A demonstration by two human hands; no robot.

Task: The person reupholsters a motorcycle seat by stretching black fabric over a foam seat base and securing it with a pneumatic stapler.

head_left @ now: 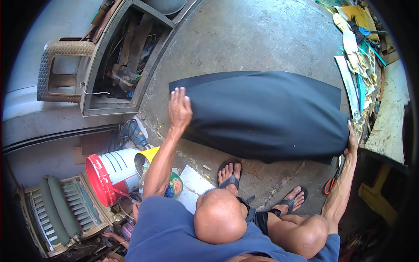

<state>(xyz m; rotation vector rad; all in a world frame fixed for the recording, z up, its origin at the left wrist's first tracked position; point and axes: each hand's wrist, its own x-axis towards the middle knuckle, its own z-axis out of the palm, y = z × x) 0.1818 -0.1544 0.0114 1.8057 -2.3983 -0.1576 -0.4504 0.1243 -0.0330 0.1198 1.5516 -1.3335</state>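
A black sheet of flexible material [266,113], folded over on itself, lies across the concrete floor in front of me. My left hand [179,109] rests flat at its left end, fingers stretched out. My right hand [351,139] grips the right end, partly hidden at the edge. Orange-handled scissors [329,185] lie beside my right forearm, below the sheet. Both my feet, in flip-flops, show between my arms.
A metal cabinet [148,87] and woven plastic stool [46,70] stand left. A drill [135,135], red-rimmed bucket [113,174] and white board [194,185] sit lower left. Scrap strips [349,83] line the right side. Another person's hand [115,238] shows lower left.
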